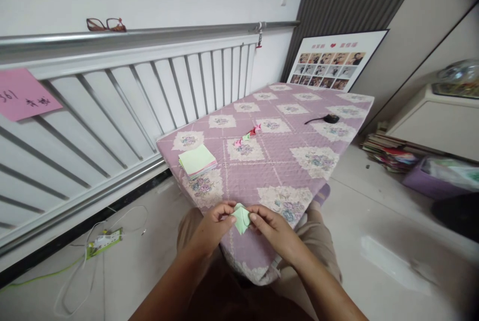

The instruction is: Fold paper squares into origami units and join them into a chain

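A small piece of light green origami paper [241,220], folded to a diamond shape, is held up over the near end of the table. My left hand [220,219] pinches its left side between thumb and fingers. On the opposite side my right hand [266,222] grips the paper's right edge, also with thumb and fingers. Farther along the cloth lies a row of small folded paper pieces [246,137] in pink, green and red. To the left sits a stack of square coloured paper [198,160] with a pale green sheet on top.
A purple floral cloth [258,176] covers the table. A black object with a cord [331,118] lies toward its far right. A white radiator [142,91] runs along the left, with glasses [106,25] above it. A power strip [105,242] and cables lie on the floor.
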The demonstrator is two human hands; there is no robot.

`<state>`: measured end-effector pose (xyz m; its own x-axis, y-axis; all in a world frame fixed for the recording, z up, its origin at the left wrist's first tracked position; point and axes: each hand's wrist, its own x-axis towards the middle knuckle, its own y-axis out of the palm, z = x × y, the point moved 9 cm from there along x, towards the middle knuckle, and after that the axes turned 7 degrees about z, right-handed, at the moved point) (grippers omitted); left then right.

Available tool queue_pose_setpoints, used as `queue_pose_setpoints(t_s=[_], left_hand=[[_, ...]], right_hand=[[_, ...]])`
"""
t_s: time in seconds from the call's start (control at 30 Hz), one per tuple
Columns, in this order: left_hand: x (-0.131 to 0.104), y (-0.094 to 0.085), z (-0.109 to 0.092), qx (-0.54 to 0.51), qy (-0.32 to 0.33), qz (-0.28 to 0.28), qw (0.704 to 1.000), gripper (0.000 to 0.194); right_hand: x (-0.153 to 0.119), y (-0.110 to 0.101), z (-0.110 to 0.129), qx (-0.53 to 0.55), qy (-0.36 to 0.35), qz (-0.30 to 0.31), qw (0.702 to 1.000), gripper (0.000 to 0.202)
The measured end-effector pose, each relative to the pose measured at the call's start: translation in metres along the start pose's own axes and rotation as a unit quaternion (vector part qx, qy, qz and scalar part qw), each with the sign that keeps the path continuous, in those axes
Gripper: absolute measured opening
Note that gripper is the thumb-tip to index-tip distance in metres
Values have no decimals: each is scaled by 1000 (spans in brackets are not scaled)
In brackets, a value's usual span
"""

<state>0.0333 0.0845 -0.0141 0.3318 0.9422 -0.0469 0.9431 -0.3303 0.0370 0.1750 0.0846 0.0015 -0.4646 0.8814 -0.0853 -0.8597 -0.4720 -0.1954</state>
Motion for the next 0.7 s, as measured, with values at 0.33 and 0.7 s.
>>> queue_pose_setpoints(t_s=[0.33, 0.7], left_hand=[[-2, 8, 12, -258, -40, 24, 965, 31], [-5, 18, 4, -223, -19, 102, 969, 31]], right_hand=[[-1, 14, 10, 103, 19, 98, 990, 39], [1, 13, 13, 125, 29, 88, 988, 34]])
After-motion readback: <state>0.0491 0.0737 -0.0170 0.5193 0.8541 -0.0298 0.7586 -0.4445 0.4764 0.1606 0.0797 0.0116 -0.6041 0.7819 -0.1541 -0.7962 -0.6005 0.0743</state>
